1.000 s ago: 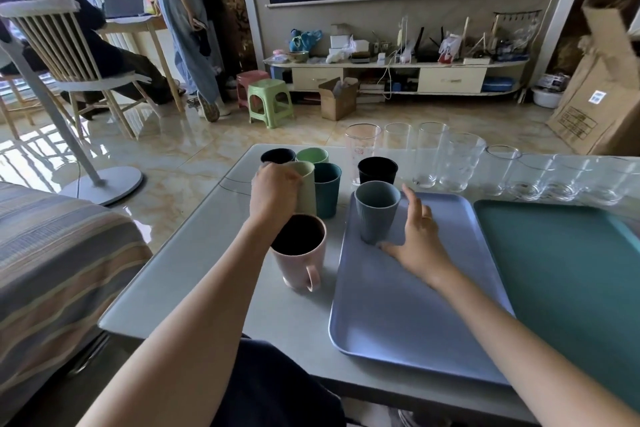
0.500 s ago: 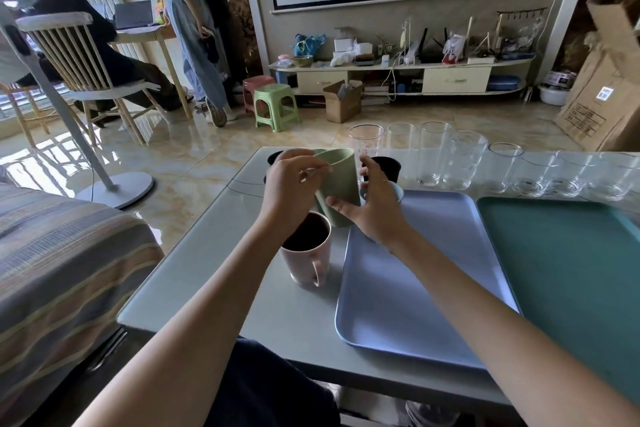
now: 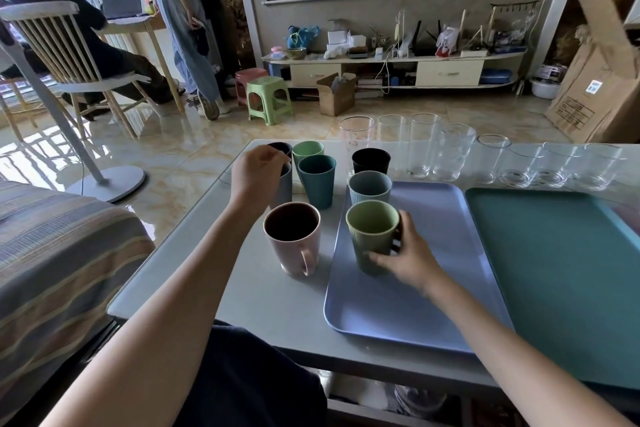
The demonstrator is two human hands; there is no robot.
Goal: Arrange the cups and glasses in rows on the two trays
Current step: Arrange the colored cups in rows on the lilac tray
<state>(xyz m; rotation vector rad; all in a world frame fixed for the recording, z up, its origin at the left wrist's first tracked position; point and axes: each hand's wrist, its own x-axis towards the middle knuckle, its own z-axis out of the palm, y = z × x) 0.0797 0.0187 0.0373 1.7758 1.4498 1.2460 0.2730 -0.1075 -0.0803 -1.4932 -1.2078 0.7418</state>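
Progress looks early, judging from how things lie. Nearest, the lavender-blue rectangular plastic tray [image 3: 415,305] holds only two cups in a column along its left side: an olive-green ribbed cup [image 3: 372,236] and, just behind it, a grey-blue ribbed cup [image 3: 370,188]. The right hand [image 3: 403,256] reaches in from the lower right, wrist low over the tray, its fingers curled round the lower wall of the olive-green cup, which stands upright on the tray floor. To the right, the teal rectangular plastic tray [image 3: 554,270] carries nothing that can be seen. Left of the lavender tray, on the grey table [image 3: 270,298], stands a pink ceramic mug with a dark inside [image 3: 294,239], handle toward the viewer. Beyond it the left hand [image 3: 256,177] is stretched forward, fingers bent over the top of a pale grey cup [image 3: 285,180], gripping it at the rim as far as can be told; a dark cup [image 3: 281,148] sits just behind. Beside them are a teal plastic cup [image 3: 317,180] and a light-green cup [image 3: 307,150], with a black cup [image 3: 370,160] off the tray past its far edge. Farthest, a row of clear glasses [image 3: 450,156] lines the table's back edge, all untouched. So most cups and every glass remain to be placed.
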